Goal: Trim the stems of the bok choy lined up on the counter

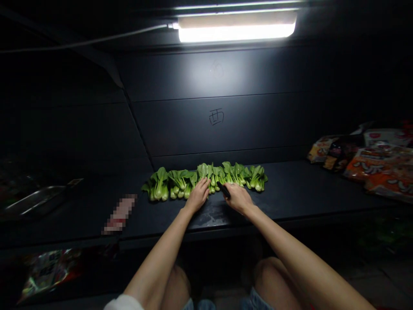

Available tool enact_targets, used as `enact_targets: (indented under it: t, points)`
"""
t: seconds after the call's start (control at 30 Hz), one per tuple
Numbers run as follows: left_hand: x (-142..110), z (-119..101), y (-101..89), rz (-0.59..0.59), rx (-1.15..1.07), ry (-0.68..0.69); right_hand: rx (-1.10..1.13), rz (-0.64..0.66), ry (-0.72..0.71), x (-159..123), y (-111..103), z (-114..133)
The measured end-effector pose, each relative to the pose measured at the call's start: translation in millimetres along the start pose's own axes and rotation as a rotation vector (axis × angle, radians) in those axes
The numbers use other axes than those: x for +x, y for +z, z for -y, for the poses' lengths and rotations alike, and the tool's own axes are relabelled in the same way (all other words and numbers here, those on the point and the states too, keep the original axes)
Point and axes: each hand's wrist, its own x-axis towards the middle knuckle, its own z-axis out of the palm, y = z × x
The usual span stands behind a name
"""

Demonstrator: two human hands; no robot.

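Observation:
A row of green bok choy (159, 185) with pale stems lies along the dark shelf, leaves toward the back wall. My left hand (198, 193) rests on the bok choy at the middle of the row, fingers stretched out over the stems. Just to its right, my right hand (239, 197) is closed around a slim black handle (223, 189). The handle points up and left toward the stems; whatever it belongs to cannot be made out. More bok choy (257, 178) lies beyond my right hand, at the right end of the row.
Bagged packages (383, 165) are heaped at the right on the dark shelf (290, 193). A metal tray (40, 200) stands at the left, near a blurred-out flat item (120, 214). Below lies a shiny package (48, 269). A lit lamp (237, 32) hangs overhead.

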Motion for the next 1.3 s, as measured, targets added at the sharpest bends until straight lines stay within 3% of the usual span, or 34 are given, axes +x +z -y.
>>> enact_targets:
  t: [0.23, 0.4, 0.67, 0.77, 0.87, 1.1, 1.3]
  points:
    - [-2, 5, -3.7, 0.055, 0.113, -0.049, 0.004, 0.018, 0.014, 0, 1, 2]
    - [-9, 9, -11.1, 0.026, 0.150, -0.142, 0.007, 0.004, 0.004, 2, 4, 5]
    - [-18, 15, -34.0, -0.138, 0.185, -0.179, 0.008, 0.027, -0.042, 6, 4, 18]
    - [-20, 20, -37.6, -0.179, 0.269, -0.313, -0.002, 0.025, -0.051, 9, 5, 22]
    - [-26, 32, -34.1, -0.133, 0.293, -0.430, -0.034, 0.036, -0.053, 9, 6, 25]
    - [-36, 63, -28.5, -0.057, 0.228, -0.292, -0.047, 0.048, -0.100, 9, 8, 29]
    - [-37, 56, -29.3, -0.117, 0.251, -0.300, -0.064, 0.063, -0.109, 11, 7, 37]
